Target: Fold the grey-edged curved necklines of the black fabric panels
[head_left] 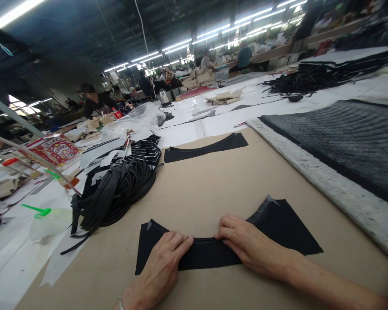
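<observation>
A black curved fabric piece (210, 254) lies on the tan board (194, 189), its concave edge facing away from me. My left hand (166, 258) has its fingers pressed together on that edge, left of the middle. On the same edge, right of the middle, my right hand (245, 241) pinches the fabric with curled fingers. Between the fingertips a narrow folded strip shows. Both ends of the edge stand up slightly with greyish patches. Farther back on the board rests a second black curved piece (207, 147), untouched.
A heap of black strips (116, 193) covers the board's left edge. Beside it stands a bottle with a green nozzle (48, 221). Dark grey fabric (349, 142) on a pale slab (326, 193) borders the right. Behind are plastic wrap (132, 120), more black strips (310, 77) and people.
</observation>
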Demonstrator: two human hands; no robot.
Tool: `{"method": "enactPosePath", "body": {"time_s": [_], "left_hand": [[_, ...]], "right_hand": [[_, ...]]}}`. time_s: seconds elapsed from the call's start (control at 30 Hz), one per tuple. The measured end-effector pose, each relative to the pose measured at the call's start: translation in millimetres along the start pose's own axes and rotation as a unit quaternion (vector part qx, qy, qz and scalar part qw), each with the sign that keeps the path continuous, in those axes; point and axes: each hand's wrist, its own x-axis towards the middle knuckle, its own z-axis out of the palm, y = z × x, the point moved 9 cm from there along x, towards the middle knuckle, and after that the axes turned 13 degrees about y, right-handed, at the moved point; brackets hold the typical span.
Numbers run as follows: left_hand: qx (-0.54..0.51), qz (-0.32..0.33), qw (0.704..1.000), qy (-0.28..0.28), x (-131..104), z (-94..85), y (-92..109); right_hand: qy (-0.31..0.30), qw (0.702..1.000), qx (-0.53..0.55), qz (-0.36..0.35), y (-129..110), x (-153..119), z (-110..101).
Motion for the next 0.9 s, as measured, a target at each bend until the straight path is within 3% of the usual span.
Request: {"method": "enactPosePath", "body": {"time_s": [0.13,0.27,0.43,0.57,0.77,0.9], "left_hand": [[0.051,-0.005,0.998,-0.025,6.1,3.3,4.1],[0.091,0.031,0.995,-0.023,8.3,5.1,11.7],[0.102,0.08,0.991,0.021,6.8,1.5,17.4],[0.053,0.056,0.996,0.041,15.5,2.5,24.2],[0.0,0.01,0.998,0.063,29.7,24.4,43.7],[0.038,0.045,0.988,0.143,20.4,25.5,57.1]], "right_hand": [[0.001,1.0,-0.011,-0.011,-0.3,-3.2,-2.7],[-0.002,0.999,-0.032,-0.027,-2.7,-4.7,-3.6],[0.0,0.998,-0.049,-0.04,-1.4,-6.8,-4.2],[-0.004,0.997,-0.061,-0.052,0.1,-9.1,-2.1],[0.003,0.994,-0.078,-0.073,-0.6,-8.7,-2.8],[0.003,0.993,-0.089,-0.079,-0.1,-9.9,-2.2]]}}
